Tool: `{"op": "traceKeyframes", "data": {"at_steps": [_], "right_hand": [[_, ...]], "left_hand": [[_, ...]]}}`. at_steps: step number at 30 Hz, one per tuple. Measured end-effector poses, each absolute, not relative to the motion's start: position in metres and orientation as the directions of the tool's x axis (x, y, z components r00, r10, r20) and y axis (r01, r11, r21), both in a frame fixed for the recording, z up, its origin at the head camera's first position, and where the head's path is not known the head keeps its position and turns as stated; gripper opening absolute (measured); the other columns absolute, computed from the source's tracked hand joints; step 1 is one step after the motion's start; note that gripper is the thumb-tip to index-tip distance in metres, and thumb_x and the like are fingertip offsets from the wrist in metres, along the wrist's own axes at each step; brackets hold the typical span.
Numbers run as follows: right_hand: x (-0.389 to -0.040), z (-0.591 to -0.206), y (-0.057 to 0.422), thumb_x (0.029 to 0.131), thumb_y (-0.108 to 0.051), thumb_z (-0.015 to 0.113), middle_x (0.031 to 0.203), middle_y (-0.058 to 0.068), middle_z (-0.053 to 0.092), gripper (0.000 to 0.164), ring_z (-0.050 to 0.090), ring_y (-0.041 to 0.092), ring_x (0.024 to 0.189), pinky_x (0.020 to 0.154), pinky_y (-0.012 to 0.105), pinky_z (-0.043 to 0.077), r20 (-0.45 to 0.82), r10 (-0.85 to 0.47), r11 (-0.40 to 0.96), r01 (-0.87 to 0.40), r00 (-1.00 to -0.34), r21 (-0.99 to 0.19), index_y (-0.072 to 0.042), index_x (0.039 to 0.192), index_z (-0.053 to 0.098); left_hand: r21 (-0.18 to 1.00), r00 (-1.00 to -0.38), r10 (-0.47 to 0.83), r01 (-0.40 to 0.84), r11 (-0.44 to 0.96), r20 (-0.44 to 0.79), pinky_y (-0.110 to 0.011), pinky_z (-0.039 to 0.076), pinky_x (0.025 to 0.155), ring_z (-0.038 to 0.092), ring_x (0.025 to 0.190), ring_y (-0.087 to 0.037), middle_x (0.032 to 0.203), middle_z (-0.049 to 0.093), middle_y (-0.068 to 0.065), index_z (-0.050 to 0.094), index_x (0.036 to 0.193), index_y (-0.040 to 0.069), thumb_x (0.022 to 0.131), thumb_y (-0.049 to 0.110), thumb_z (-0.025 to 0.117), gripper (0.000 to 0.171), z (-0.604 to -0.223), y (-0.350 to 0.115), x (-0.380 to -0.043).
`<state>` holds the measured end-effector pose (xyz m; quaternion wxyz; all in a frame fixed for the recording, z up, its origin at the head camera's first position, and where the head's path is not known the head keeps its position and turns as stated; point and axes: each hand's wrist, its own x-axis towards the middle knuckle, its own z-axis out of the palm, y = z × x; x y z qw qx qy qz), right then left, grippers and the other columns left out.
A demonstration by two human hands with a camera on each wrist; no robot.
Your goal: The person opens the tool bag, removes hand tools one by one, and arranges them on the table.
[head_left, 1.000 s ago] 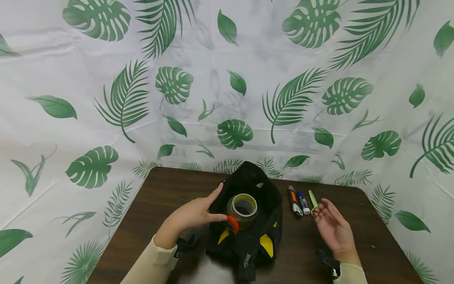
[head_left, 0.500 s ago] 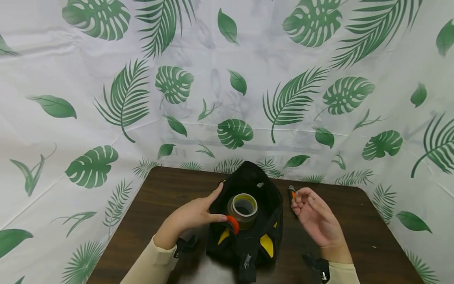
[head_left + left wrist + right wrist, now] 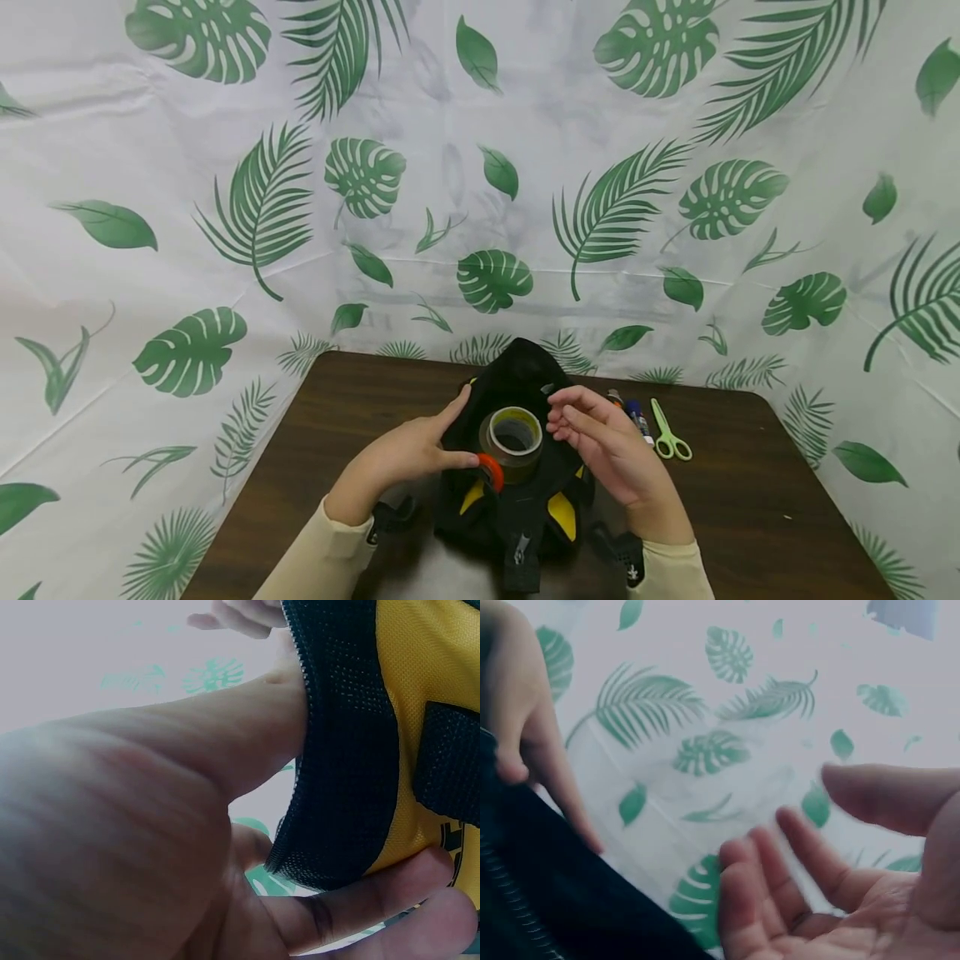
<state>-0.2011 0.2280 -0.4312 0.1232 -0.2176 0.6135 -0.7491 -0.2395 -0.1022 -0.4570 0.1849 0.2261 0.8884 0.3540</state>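
Note:
A black and yellow tool bag [image 3: 517, 360] with a zippered mouth stands unzipped on the table. My left hand [image 3: 401, 458] grips its left rim, the thumb on one side of the zipper edge [image 3: 337, 765] and fingers on the other. Inside the bag a roll of packing tape [image 3: 517, 455] shows its pale core, with a small red-orange ring [image 3: 492, 472] beside it near my left thumb. Over the bag's right side hovers my right hand [image 3: 611, 446], palm turned up, fingers loosely bent around nothing. In the right wrist view its fingertips stand apart from the thumb.
Light green scissors [image 3: 669, 440] lie on the brown table [image 3: 750, 492] right of the bag. Beside them are a blue glue stick [image 3: 636, 415] and an orange and black utility knife [image 3: 615, 397], mostly hidden by my right hand. A leaf-patterned cloth [image 3: 450, 167] hangs behind.
My right hand has moved left from near the scissors, past the knife and glue stick, to over the bag. The left hand keeps its hold on the rim.

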Motion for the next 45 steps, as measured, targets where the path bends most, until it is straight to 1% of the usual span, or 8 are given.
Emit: {"op": "traceKeyframes", "data": {"at_steps": [6,10,14,21,28,33,40,45], "right_hand": [[-0.210,-0.409,0.205,0.111,-0.029,0.066,0.124,0.009,0.064,0.035,0.065,0.022,0.109,0.096,0.030,0.056,0.100,-0.304,0.293,-0.193,-0.947,-0.936,-0.011,0.141,0.063],[-0.226,-0.396,0.186,0.109,-0.034,0.070,0.125,0.013,0.066,0.036,0.066,0.030,0.112,0.098,0.039,0.056,0.060,-0.333,0.381,-0.193,-0.941,-0.904,-0.016,0.139,0.064],[-0.245,-0.389,0.172,0.107,-0.040,0.071,0.126,0.010,0.069,0.040,0.068,0.029,0.116,0.102,0.047,0.056,-0.025,-0.368,0.480,-0.167,-0.929,-0.861,-0.016,0.138,0.065],[-0.277,-0.383,0.153,0.102,-0.044,0.077,0.138,0.013,0.067,0.049,0.066,0.031,0.124,0.109,0.057,0.055,-0.169,-0.381,0.733,-0.186,-0.909,-0.654,-0.012,0.138,0.065],[-0.294,-0.415,0.149,0.100,-0.046,0.079,0.147,0.016,0.063,0.057,0.066,0.033,0.128,0.109,0.056,0.055,-0.195,-0.316,0.808,-0.155,-0.929,-0.569,-0.009,0.141,0.065],[-0.299,-0.438,0.158,0.101,-0.050,0.076,0.144,0.020,0.062,0.060,0.066,0.036,0.122,0.102,0.057,0.056,-0.122,-0.187,0.784,-0.073,-0.975,-0.616,-0.008,0.142,0.063],[-0.299,-0.469,0.170,0.100,-0.047,0.078,0.143,0.015,0.065,0.056,0.066,0.033,0.124,0.102,0.055,0.058,-0.148,-0.232,0.715,-0.065,-0.961,-0.696,-0.010,0.141,0.065],[-0.292,-0.476,0.174,0.096,-0.042,0.085,0.148,0.017,0.058,0.058,0.061,0.033,0.128,0.106,0.058,0.055,-0.199,-0.264,0.718,-0.054,-0.944,-0.694,-0.012,0.141,0.065]], "left_hand": [[0.710,-0.830,0.532,0.273,0.649,-0.167,-0.062,0.044,0.122,0.055,0.150,-0.041,0.172,0.044,-0.016,0.005,0.177,0.039,0.098,0.059,0.077,0.109,-0.458,-0.103,-0.240],[0.716,-0.831,0.532,0.272,0.643,-0.162,-0.062,0.044,0.123,0.056,0.150,-0.039,0.172,0.045,-0.015,0.006,0.177,0.039,0.098,0.058,0.077,0.108,-0.458,-0.103,-0.240],[0.717,-0.826,0.541,0.280,0.638,-0.159,-0.062,0.046,0.121,0.057,0.148,-0.039,0.171,0.045,-0.016,0.006,0.177,0.039,0.098,0.059,0.077,0.107,-0.458,-0.103,-0.241],[0.724,-0.821,0.544,0.269,0.635,-0.171,-0.063,0.048,0.118,0.062,0.143,-0.038,0.169,0.049,-0.017,0.003,0.176,0.039,0.099,0.060,0.076,0.108,-0.457,-0.105,-0.240],[0.725,-0.818,0.550,0.274,0.632,-0.170,-0.063,0.048,0.119,0.059,0.146,-0.041,0.171,0.045,-0.017,0.003,0.176,0.039,0.100,0.058,0.075,0.107,-0.455,-0.107,-0.240],[0.712,-0.824,0.540,0.276,0.645,-0.170,-0.062,0.047,0.120,0.058,0.147,-0.040,0.172,0.044,-0.017,0.003,0.177,0.039,0.100,0.059,0.075,0.107,-0.454,-0.106,-0.240],[0.717,-0.827,0.531,0.257,0.648,-0.184,-0.062,0.048,0.119,0.060,0.146,-0.040,0.170,0.047,-0.017,0.003,0.177,0.037,0.099,0.059,0.076,0.109,-0.453,-0.106,-0.239],[0.719,-0.825,0.535,0.260,0.645,-0.182,-0.062,0.048,0.119,0.060,0.146,-0.040,0.170,0.047,-0.017,0.003,0.177,0.038,0.099,0.060,0.076,0.109,-0.453,-0.107,-0.238]]}}
